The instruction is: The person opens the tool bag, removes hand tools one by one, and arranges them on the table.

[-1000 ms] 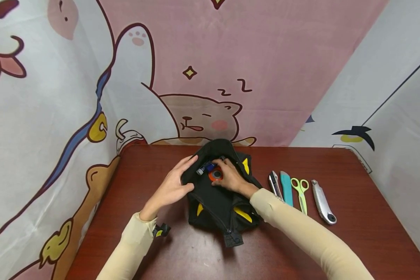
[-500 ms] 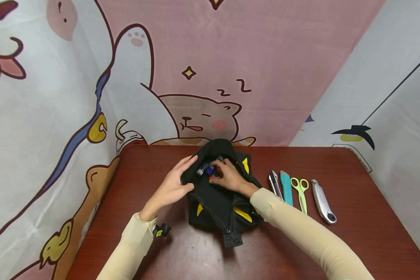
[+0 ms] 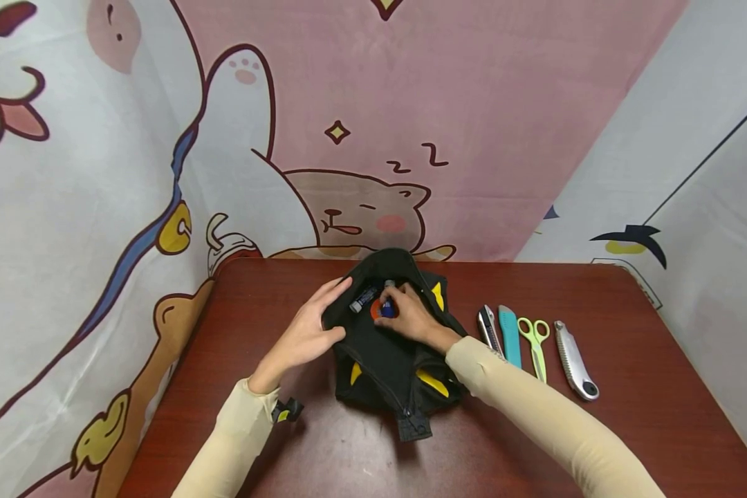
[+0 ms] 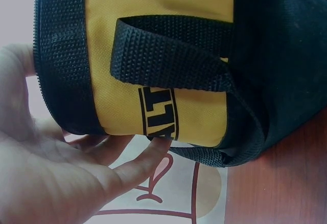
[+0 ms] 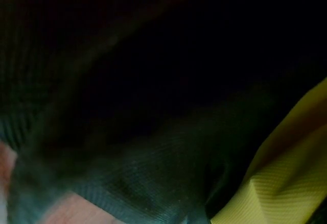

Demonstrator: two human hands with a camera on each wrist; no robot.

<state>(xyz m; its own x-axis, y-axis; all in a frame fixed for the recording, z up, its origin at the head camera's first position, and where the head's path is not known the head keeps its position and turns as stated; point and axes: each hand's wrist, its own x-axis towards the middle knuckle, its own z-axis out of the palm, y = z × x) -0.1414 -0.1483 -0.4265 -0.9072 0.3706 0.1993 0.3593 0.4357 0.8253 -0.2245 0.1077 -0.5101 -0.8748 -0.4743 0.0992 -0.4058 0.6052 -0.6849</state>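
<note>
A black and yellow tool bag [image 3: 380, 360] stands on the table with its zipped mouth open. My left hand [image 3: 305, 332] grips the left rim, thumb on the inner side and fingers against the yellow outside. Down in the mouth, my right hand [image 3: 411, 315] pinches a small blue thing [image 3: 388, 308], whose kind is not clear. An orange ring-shaped thing [image 3: 375, 310] with a dark centre lies beneath the blue thing, partly covered. Left of it sits a small dark cylinder with a clear end [image 3: 362, 300]. The right wrist view is mostly dark fabric, and the right hand's fingers are hidden there.
Right of the bag lie a dark-and-silver utility knife [image 3: 489, 330], a teal cutter [image 3: 510, 335], light-green scissors [image 3: 536, 346] and a grey utility knife [image 3: 575, 360]. A printed cloth [image 3: 485, 124] hangs behind the brown table [image 3: 653, 415].
The blue thing has moved right, away from the dark cylinder and over the orange ring, in my right fingers. My left hand and the bag stay put.
</note>
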